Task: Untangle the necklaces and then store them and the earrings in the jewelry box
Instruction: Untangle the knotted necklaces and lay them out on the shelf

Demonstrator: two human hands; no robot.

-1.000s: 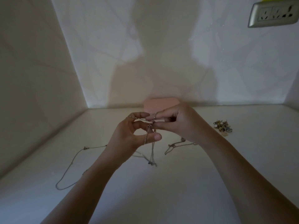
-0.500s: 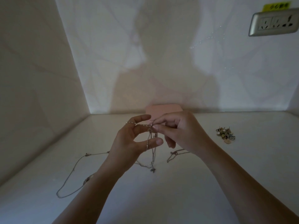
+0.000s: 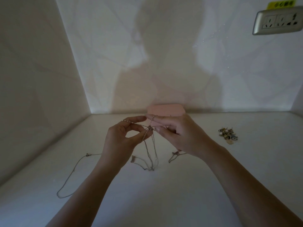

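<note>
Both hands are raised above the worktop [image 3: 164, 194] just in front of the jewelry box [image 3: 165, 109], with the forearms reaching in from the lower edge and converging. The left hand [image 3: 121, 138] is half curled, its forefinger stretched out with a chain draped over it and its thumb pinching a strand lower down. The right hand [image 3: 178, 133], back turned up, carries a chain across its forefinger tip; its thumb and curled fingers seem to nip the strands where they cross, though blur makes that grip hard to read. The tangled necklaces [image 3: 150, 128] are strung between the two hands before the box. Loose lengths hang from there to the worktop and trail towards the box's front left. The earrings [image 3: 227, 135] lie heaped to the box's front right, well apart from the hands
</note>
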